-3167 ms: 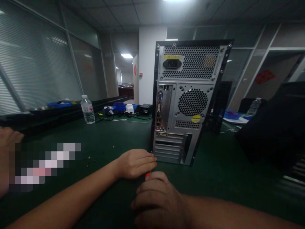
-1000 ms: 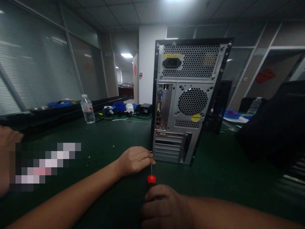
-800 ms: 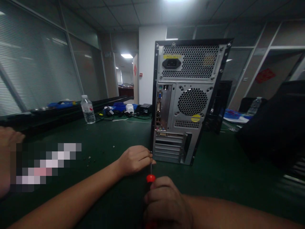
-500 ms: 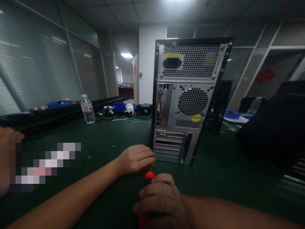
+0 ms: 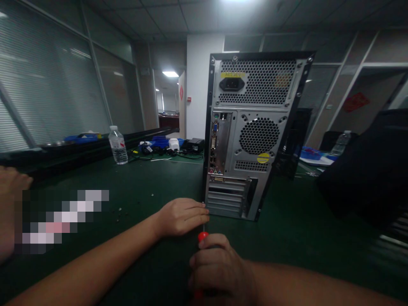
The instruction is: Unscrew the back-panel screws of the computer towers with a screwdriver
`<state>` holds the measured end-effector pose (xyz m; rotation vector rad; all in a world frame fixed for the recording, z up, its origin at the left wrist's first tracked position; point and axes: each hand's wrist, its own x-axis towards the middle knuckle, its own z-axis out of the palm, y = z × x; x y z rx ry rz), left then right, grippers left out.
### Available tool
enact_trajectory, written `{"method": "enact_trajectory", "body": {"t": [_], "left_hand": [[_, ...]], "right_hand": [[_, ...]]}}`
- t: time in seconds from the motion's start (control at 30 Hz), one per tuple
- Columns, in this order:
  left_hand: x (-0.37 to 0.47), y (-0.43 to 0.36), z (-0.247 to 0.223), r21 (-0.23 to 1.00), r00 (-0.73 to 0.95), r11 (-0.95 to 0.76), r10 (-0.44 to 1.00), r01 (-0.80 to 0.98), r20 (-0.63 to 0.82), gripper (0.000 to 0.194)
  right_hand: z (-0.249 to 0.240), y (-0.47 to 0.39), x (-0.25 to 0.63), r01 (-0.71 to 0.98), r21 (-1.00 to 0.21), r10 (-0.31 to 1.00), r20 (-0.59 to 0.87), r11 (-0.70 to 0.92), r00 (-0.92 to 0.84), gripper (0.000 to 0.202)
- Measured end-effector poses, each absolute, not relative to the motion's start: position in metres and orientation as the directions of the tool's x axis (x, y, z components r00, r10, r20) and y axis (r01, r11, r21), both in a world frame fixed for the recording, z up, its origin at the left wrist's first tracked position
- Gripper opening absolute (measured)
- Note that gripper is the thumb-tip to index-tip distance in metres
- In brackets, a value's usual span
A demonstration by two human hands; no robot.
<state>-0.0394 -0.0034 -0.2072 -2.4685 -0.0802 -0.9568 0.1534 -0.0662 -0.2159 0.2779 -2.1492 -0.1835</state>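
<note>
Green table [image 5: 149, 178]: screwdriver [image 5: 202, 236] mostly under right hand [image 5: 218, 272]

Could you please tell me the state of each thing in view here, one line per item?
Computer case: upright on the green table, rear panel facing the camera.
Screwdriver: gripped, red handle showing, tip hidden behind the fingers, at the case's lower left corner.
Right hand: closed around the screwdriver handle.
Left hand: resting on the table, fingertips at the case's lower left corner.
Water bottle: upright, capped.
</note>
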Motion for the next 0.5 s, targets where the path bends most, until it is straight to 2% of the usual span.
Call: {"method": "enact_trajectory", "body": {"t": [0.13, 0.2, 0.3, 0.4, 0.5], "left_hand": [[-0.0375, -0.0034, -0.2097, -0.386, 0.705, -0.883, -0.095, 0.266, 0.703, 0.006], [-0.0371, -0.0027, -0.2118, -0.39, 0.683, -0.87, -0.088, 0.302, 0.725, 0.01], [-0.0362, -0.0017, -0.2145, -0.386, 0.662, -0.854, -0.066, 0.35, 0.746, 0.015], [-0.0351, -0.0015, -0.2156, -0.381, 0.65, -0.847, -0.057, 0.37, 0.758, 0.02], [-0.0342, -0.0022, -0.2157, -0.396, 0.664, -0.834, -0.049, 0.384, 0.746, 0.026]], "right_hand": [[-0.2175, -0.0671, 0.1502, -0.143, 0.227, -0.268, 0.849, 0.963, -0.456, 0.033], [-0.2181, -0.069, 0.1498, -0.144, 0.189, -0.234, 0.874, 0.971, -0.427, 0.032], [-0.2166, -0.0716, 0.15, -0.129, 0.137, -0.182, 0.859, 0.982, -0.478, 0.031], [-0.2123, -0.0721, 0.1504, -0.102, 0.17, -0.198, 0.827, 0.98, -0.526, 0.026], [-0.21, -0.0709, 0.1505, -0.098, 0.223, -0.24, 0.804, 0.97, -0.545, 0.031]]}}
